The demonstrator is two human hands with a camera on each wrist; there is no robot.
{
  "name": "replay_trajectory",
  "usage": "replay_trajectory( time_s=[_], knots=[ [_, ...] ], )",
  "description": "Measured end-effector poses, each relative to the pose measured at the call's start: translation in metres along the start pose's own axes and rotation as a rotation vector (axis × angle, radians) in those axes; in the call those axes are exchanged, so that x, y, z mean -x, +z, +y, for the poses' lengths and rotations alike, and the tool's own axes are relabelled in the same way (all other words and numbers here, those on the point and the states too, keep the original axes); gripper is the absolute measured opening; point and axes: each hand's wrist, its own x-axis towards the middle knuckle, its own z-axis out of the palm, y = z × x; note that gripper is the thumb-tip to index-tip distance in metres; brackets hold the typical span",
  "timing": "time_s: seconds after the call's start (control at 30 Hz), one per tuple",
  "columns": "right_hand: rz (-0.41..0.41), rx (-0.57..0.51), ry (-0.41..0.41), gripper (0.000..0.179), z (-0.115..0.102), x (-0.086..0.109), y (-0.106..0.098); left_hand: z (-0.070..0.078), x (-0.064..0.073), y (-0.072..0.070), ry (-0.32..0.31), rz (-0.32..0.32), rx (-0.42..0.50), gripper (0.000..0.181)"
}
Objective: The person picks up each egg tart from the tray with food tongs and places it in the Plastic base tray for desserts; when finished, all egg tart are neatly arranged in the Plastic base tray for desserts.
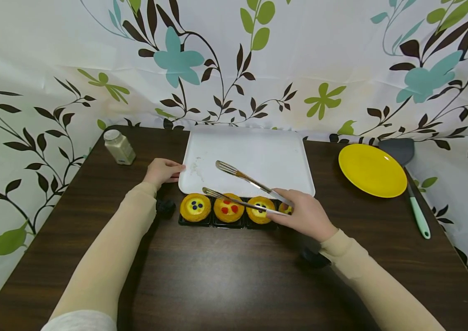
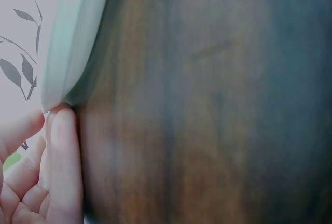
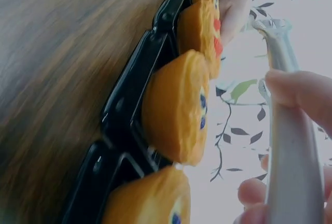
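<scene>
My left hand (image 1: 162,172) pinches the left rim of a white tray (image 1: 254,149), thumb and fingertips at its edge in the left wrist view. With my right hand (image 1: 308,215) I hold metal tongs (image 1: 260,185), their arms spread apart. The tongs reach leftward over a row of egg tarts in a black compartmented container (image 1: 228,225) along the tray's near side. The leftmost tart (image 1: 194,214) has blue berries, the second tart (image 1: 225,216) red pieces, and the third tart (image 3: 174,112) blue berries. A fourth tart (image 3: 150,198) is partly hidden by my right hand in the head view.
A jar with a white lid (image 1: 119,148) stands at the back left. On the right lies a yellow plate (image 1: 370,170), overlapping a grey spatula with a mint handle (image 1: 419,218). A patterned cloth (image 1: 283,59) hangs behind the dark wooden table (image 1: 217,280).
</scene>
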Motion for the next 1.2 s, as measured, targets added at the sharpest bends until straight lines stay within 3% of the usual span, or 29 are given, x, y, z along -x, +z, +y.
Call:
replay_trajectory(
  time_s=[0.33,0.7,1.2],
  knots=[
    [0.144,-0.065,0.146,0.067,0.028,0.006,-0.006,-0.002,-0.003,0.0,-0.007,-0.01,0.005,0.043],
    [0.231,-0.086,0.197,0.057,0.055,0.009,-0.008,0.001,0.002,0.001,-0.002,0.008,0.004,0.042],
    [0.2,-0.14,0.37,0.071,0.084,0.012,-0.018,-0.001,-0.001,0.001,0.001,0.007,-0.006,0.041]
  ],
)
